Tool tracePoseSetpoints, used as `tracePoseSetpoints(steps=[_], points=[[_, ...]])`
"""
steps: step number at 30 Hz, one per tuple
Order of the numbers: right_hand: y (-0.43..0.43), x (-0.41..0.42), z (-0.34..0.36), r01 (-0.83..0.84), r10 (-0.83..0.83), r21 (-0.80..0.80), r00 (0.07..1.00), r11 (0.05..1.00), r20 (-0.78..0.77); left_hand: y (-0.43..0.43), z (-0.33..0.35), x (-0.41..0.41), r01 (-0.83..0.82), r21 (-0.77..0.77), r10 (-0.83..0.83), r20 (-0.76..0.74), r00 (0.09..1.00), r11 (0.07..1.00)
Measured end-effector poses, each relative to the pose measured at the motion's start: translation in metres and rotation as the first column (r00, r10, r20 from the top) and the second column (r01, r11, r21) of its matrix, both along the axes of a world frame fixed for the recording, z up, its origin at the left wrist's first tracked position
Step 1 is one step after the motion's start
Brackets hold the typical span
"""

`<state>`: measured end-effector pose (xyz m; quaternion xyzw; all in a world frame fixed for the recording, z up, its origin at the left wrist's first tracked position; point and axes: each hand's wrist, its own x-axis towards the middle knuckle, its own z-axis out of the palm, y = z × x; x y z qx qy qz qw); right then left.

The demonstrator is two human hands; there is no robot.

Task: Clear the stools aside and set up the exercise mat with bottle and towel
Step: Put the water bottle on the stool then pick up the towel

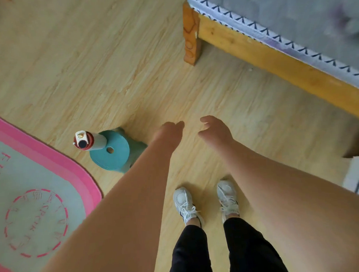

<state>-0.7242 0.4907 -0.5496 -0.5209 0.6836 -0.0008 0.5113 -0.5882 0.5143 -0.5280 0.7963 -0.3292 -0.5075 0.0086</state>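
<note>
— Grip check?
— Both empty: my left hand (170, 130) and right hand (215, 129) hang loose, fingers relaxed. The bottle (88, 140) stands on the teal stool (113, 159) beside the mat (43, 183). I reckon lifting the bottle off comes next.

- Soft, even daylight fills my view; the wooden floor (109, 67) is bright, with a pale sheen and no hard glare.
- Shadows are faint: a dim patch under the bed frame (274, 55) and small ones beside my shoes (185, 203).
- My left hand (170, 130) and right hand (215, 130) look soft-edged.
- The grey mattress (292, 17) smears at the top right.
- The wide lens stretches my forearms (116, 220) near the bottom edge.
</note>
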Motion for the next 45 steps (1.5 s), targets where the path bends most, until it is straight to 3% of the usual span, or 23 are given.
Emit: tracePoseSetpoints(steps=[5,9,17,25,28,32,37,41,45], points=[[0.006,-0.095,0.017,0.188,-0.188,-0.007,0.982,0.982,0.002,-0.017,0.01,-0.09,0.328,-0.007,-0.325,0.111,0.939,0.945],[0.019,-0.2,0.025,0.344,-0.344,-0.002,0.939,0.939,0.01,-0.024,0.02,-0.196,0.56,-0.09,-0.543,0.159,0.824,0.823],[0.06,-0.41,0.033,0.499,-0.501,-0.033,0.865,0.866,-0.042,-0.011,0.021,-0.427,0.487,-0.116,-0.494,-0.044,0.868,0.866],[0.105,-0.585,0.048,0.615,-0.627,-0.131,0.772,0.778,-0.105,0.014,0.044,-0.617,0.538,-0.226,-0.572,-0.125,0.811,0.812],[0.115,-0.622,0.055,0.716,-0.733,-0.183,0.679,0.674,-0.043,0.017,0.048,-0.66,0.58,-0.269,-0.625,-0.125,0.771,0.769],[0.129,-0.662,0.061,0.836,-0.872,-0.272,0.488,0.477,-0.031,0.016,0.049,-0.712,0.657,-0.277,-0.706,-0.136,0.695,0.701],[0.133,-0.714,0.066,0.812,-0.92,-0.437,0.372,0.385,-0.12,0.008,0.045,-0.772,0.746,-0.296,-0.802,-0.161,0.576,0.596],[0.127,-0.763,0.062,0.807,-0.914,-0.433,0.327,0.402,-0.241,0.004,0.04,-0.816,0.817,-0.329,-0.88,-0.139,0.453,0.473],[0.116,-0.789,0.055,0.851,-0.873,-0.213,0.44,0.481,-0.213,-0.001,0.025,-0.837,0.845,-0.324,-0.905,-0.114,0.411,0.425]])
